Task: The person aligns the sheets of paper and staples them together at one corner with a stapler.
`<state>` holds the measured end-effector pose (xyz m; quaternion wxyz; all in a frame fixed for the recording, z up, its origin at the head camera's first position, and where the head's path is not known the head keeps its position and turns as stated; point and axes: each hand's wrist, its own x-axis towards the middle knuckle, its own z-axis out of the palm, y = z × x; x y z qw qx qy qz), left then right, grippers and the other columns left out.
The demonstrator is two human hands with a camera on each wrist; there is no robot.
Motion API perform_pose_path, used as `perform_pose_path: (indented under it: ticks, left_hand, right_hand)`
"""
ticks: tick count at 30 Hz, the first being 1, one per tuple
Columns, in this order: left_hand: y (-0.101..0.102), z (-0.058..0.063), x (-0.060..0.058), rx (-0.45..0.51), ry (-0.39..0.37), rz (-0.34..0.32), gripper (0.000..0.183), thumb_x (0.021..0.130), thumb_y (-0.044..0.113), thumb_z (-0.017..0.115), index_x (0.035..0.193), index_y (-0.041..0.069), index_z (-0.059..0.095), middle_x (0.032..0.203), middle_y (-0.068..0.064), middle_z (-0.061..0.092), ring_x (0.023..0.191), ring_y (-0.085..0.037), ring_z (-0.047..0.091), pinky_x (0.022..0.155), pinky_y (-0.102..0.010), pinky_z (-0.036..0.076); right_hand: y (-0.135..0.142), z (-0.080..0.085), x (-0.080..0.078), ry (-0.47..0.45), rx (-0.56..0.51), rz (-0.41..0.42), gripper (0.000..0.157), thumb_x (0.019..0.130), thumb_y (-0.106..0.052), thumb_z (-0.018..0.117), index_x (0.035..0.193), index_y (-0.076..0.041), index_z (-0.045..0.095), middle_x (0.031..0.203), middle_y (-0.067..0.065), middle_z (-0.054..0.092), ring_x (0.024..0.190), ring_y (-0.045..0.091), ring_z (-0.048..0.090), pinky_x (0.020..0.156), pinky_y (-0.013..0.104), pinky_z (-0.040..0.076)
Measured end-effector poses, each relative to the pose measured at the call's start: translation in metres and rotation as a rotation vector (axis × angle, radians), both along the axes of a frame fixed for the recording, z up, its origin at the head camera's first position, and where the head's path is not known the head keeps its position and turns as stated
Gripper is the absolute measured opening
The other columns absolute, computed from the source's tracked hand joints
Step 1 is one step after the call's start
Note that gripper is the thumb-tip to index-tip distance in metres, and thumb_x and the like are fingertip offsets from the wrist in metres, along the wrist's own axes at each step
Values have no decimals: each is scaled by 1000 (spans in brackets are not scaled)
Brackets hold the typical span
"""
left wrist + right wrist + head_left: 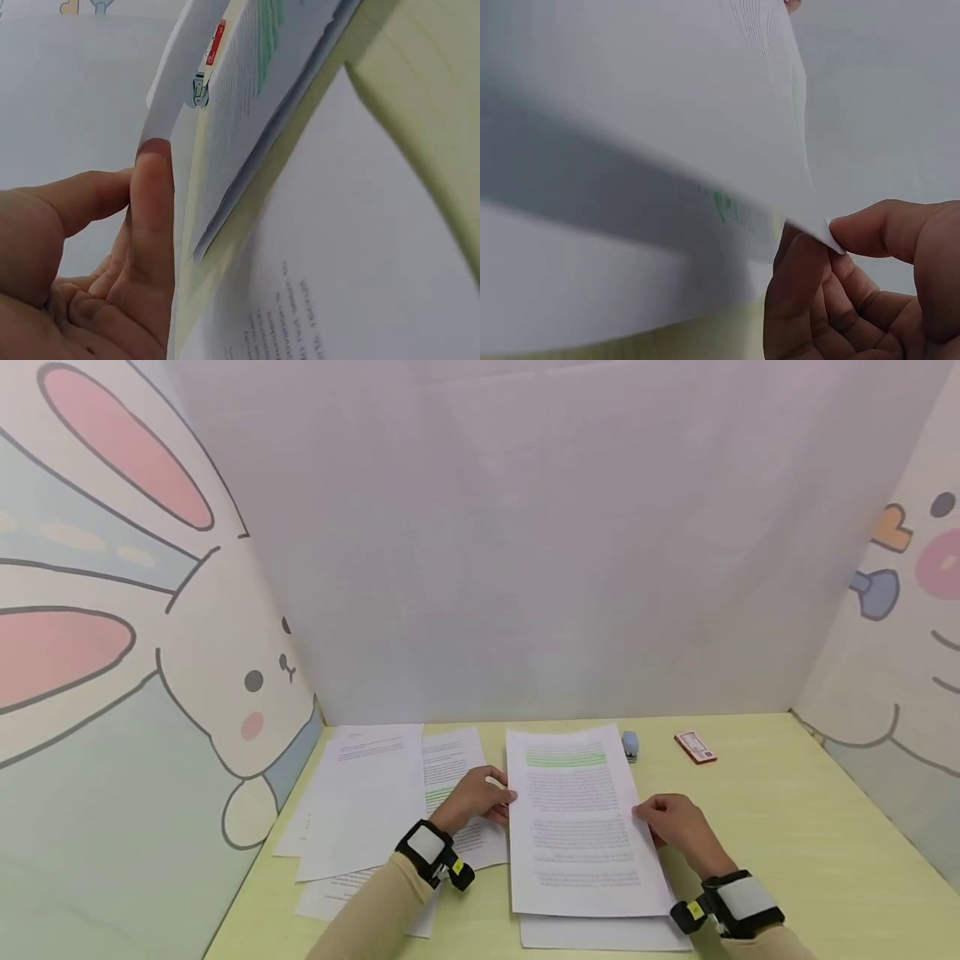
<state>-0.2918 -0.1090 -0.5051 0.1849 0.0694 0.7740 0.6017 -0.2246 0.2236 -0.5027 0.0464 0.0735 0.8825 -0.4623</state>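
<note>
A printed sheet of paper [573,835] with a green highlighted band near its top is held up between both hands. My left hand [474,796] pinches its left edge between thumb and fingers. At the right edge, my right hand [678,827] pinches it the same way. Below it lies a paper stack [603,935], mostly covered by the held sheet. The left wrist view shows a gap between the held sheet [171,79] and the stack [244,112]. Green marks also show on the paper underneath in the right wrist view.
Several loose printed sheets [363,810] overlap on the left of the yellow table [817,835]. A small blue stapler [631,744] stands behind the held sheet's upper right corner. Farther right lies a small red and white box [696,747]. A pale curtain [555,560] closes off the back.
</note>
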Motion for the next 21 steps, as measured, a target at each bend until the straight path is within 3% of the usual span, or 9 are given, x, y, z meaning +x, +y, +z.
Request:
perform_pose_path:
  ticks: [8, 15, 21]
  left_hand:
    - [4, -10, 8, -66, 51, -16, 26, 92, 8, 75, 107, 1, 55, 72, -12, 71, 55, -17, 67, 54, -32, 58]
    - [7, -15, 11, -103, 80, -58, 14, 92, 8, 74, 95, 3, 62, 68, -10, 70, 54, -16, 66, 49, -27, 55]
    - [9, -19, 13, -122, 60, -66, 10, 93, 7, 73, 92, 4, 63, 67, -11, 70, 53, -16, 66, 46, -25, 53]
  right_hand:
    - [3, -9, 4, -26, 80, -11, 21, 96, -20, 63, 84, -4, 69, 64, 5, 56, 59, 20, 54, 54, 32, 42]
    - [5, -14, 6, -37, 102, 6, 20, 97, -18, 62, 86, -3, 69, 67, 5, 57, 58, 19, 55, 53, 32, 44]
    - [8, -18, 7, -31, 124, 4, 19, 96, -18, 63, 85, -3, 69, 66, 4, 54, 59, 19, 53, 53, 31, 41]
